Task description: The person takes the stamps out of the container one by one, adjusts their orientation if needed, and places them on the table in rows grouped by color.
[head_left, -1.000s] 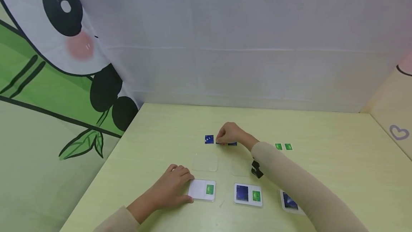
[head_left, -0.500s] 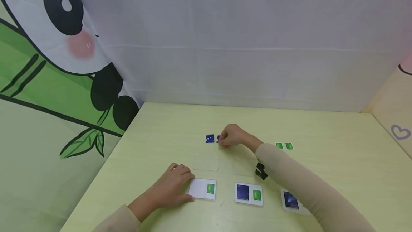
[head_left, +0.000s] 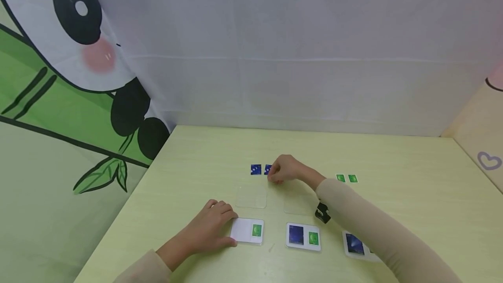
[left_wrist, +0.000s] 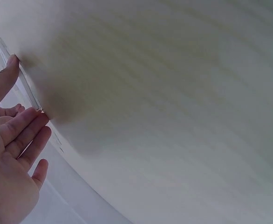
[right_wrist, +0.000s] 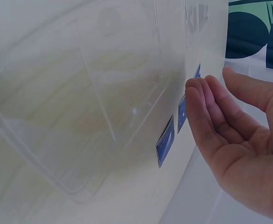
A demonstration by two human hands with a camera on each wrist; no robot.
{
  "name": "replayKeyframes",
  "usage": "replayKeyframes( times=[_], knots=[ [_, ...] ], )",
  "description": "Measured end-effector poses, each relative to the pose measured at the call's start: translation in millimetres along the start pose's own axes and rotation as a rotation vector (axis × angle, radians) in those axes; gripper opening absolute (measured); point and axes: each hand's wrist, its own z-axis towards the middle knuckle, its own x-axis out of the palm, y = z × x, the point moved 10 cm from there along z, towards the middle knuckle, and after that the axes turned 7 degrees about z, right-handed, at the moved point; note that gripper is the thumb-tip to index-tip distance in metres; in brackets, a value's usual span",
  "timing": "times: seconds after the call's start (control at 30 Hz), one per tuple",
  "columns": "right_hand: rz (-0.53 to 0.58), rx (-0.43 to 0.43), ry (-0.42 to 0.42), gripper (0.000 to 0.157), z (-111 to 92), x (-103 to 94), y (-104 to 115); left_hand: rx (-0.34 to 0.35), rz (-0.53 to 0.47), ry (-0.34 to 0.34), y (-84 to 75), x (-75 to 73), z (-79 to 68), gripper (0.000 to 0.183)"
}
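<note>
- Three small blue cards (right_wrist: 165,142) lie in a row across the bench (head_left: 204,152), toward its far side; the head view shows two, the right wrist view all three.
- Nearer of the two hands to that row is the right hand (head_left: 286,168), its fingertips just above or touching the middle blue card; contact cannot be told.
- Its fingers look loosely bent, thumb apart from them in the right wrist view, with nothing visibly gripped.
- The left case (head_left: 243,231) lies on the person's side of the blue cards, slightly left of them, its long axis running left to right.
- The left hand (head_left: 214,227) holds that case by its left end, fingers at the far edge and thumb at the near one.
- Its left part is blank white, beside the holding fingers; a green card (head_left: 256,230) fills the right.
- One clear lid (head_left: 251,197) lies flat between the left case and the blue row, so a straight path, I judge, passes over it.
- Bare bench separates the left case from the middle case (head_left: 303,237), and more runs behind the row to the far edge.
- The right sleeve (head_left: 369,217) crosses over part of the right case (head_left: 355,248); low travel there would probably be tight.
</note>
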Motion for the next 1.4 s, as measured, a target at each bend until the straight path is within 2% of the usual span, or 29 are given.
replayKeyframes(
  times=[0.77,1.07,1.4],
  knots=[
    [0.022,-0.022,0.023,0.011,-22,5.5,1,0.002,-0.004,0.012,-0.5,1.8,0.8,0.056],
    [0.025,0.026,0.013,0.01,-32,5.2,3,0.013,0.016,-0.005,-1.5,-0.7,1.3,0.055],
    [0.049,0.012,0.019,0.007,-39,11.7,5,0.002,0.01,0.01,-0.6,0.7,0.6,0.056]
  ],
)
